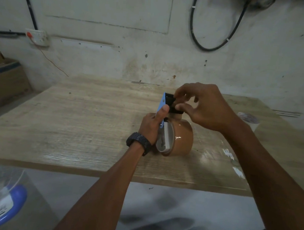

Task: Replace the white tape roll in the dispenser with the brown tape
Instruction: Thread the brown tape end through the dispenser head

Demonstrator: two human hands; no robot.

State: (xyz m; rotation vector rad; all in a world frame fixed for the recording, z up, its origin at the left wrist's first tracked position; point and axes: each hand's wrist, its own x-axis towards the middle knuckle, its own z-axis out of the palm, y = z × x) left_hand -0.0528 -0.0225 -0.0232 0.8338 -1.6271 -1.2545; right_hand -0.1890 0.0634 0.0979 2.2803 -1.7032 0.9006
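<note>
The brown tape roll (182, 138) sits in the blue tape dispenser (162, 102), which is held upright just above the wooden table (76, 121). My left hand (153, 125) grips the dispenser's blue side plate, thumb pressed near the top. My right hand (201, 105) pinches the black toothed cutter part (171, 102) at the dispenser's upper end with thumb and fingers. The white tape roll (248, 118) lies at the table's right edge, partly hidden behind my right forearm.
A transparent container with a blue ring (3, 201) stands on the floor at lower left. Cardboard boxes (5, 81) sit at the far left. A wall socket (37, 36) and a black cable loop (215, 29) hang on the wall behind.
</note>
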